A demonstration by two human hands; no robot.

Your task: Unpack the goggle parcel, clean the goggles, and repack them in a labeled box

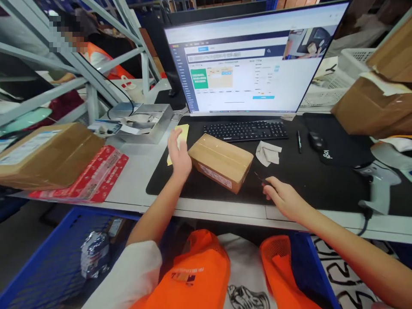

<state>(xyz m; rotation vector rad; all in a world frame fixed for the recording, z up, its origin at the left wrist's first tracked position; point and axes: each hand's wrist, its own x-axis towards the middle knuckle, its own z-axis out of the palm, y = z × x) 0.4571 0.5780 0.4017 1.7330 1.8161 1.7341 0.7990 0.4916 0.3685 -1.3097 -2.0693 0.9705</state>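
A taped brown cardboard box [222,159] with a printed label on its near side lies at an angle on the black desk mat [199,189]. At the box's left end stands my left hand [179,152], open, fingers raised, its palm side against or very close to the cardboard. Behind that hand is a yellow paper [184,134]. My right hand [280,195] is closed round a small knife [261,177] with a thin dark blade, just right of the box; its handle is mostly hidden by my fingers. A crumpled pale paper [268,153] lies beyond the knife.
A keyboard [246,130] and lit monitor [244,68] stand behind the box. Rightward are a pen [299,141], mouse [316,140], handheld scanner [380,184] and larger carton [376,103]. To the left, another carton [48,156] rests on a red package [106,176] beside a metal tray [151,128].
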